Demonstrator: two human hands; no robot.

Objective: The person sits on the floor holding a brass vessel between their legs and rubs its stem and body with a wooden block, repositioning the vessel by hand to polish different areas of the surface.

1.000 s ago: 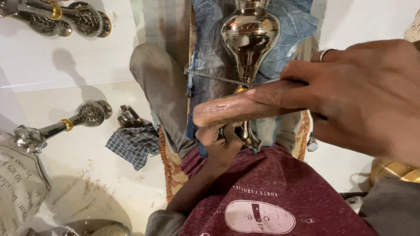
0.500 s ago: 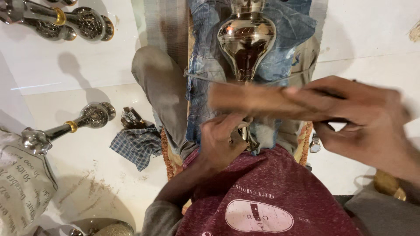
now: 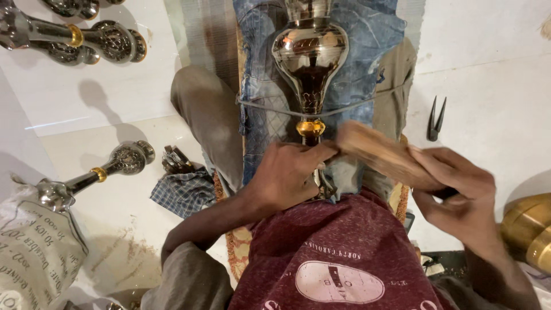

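A shiny bulbous metal vessel (image 3: 310, 54) with a brass collar lies along my lap on blue denim cloth (image 3: 367, 51), tied down by a thin cord. My left hand (image 3: 287, 172) grips its narrow stem just below the brass collar. My right hand (image 3: 459, 195) holds a wooden mallet-like stick (image 3: 379, 155), blurred, with its tip close to the stem near my left hand's fingers.
Similar metal pieces lie on the white floor at the upper left (image 3: 74, 37) and the left (image 3: 97, 172). A checked cloth (image 3: 183, 192) and a printed sack (image 3: 34, 252) sit at the left. A small dark pincer tool (image 3: 435, 117) lies at the right, a brass object (image 3: 528, 229) at the far right.
My right hand with the wooden stick has swung down and to the right, away from the vessel's bulb. My left hand has moved up onto the stem.
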